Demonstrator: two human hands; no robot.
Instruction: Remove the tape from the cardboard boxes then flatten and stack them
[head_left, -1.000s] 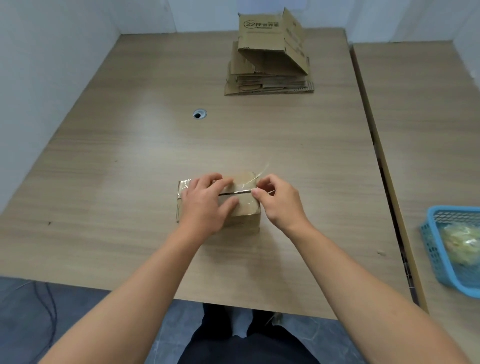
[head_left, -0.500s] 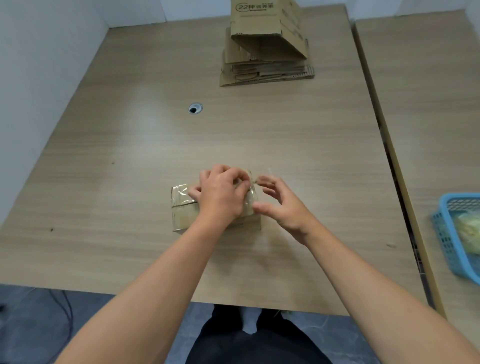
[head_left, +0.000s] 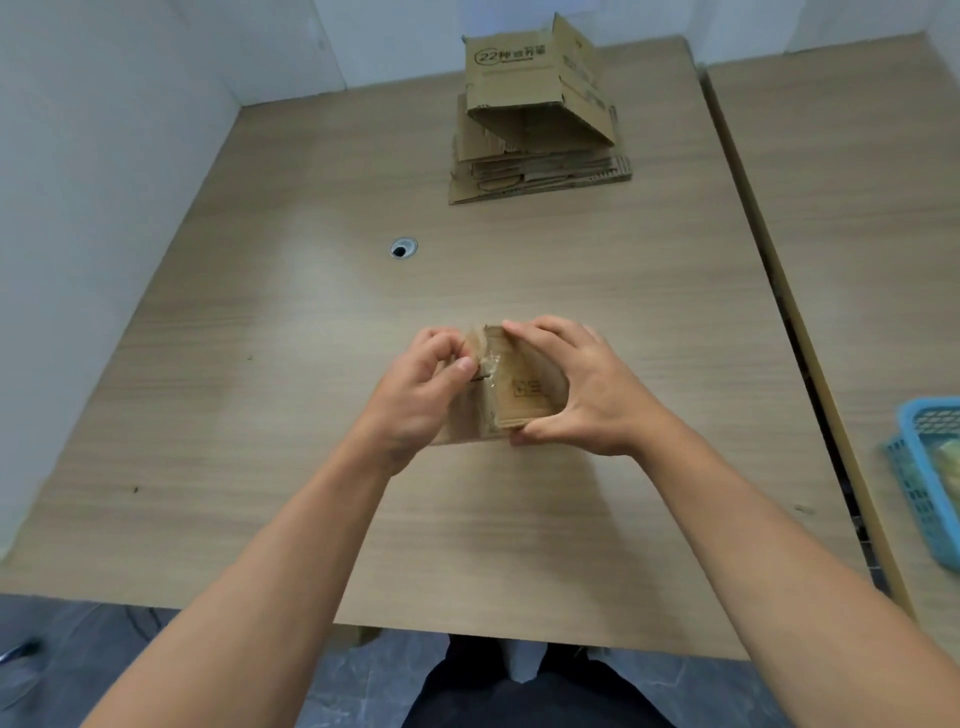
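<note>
Near the tabletop's front edge my left hand pinches the tape on the end of the small box, likely to peel it, while my right hand clamps the box between fingers and thumb to steady it. The flattened stack waits by the far edge, and a blue basket sits far right

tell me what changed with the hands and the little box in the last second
The right hand released the strip it pinched and now grips the small cardboard box, which was turned so a printed face shows. The left hand came off the top and pinches the tape on the left side. The stack of flattened boxes and blue basket stayed put.
</note>
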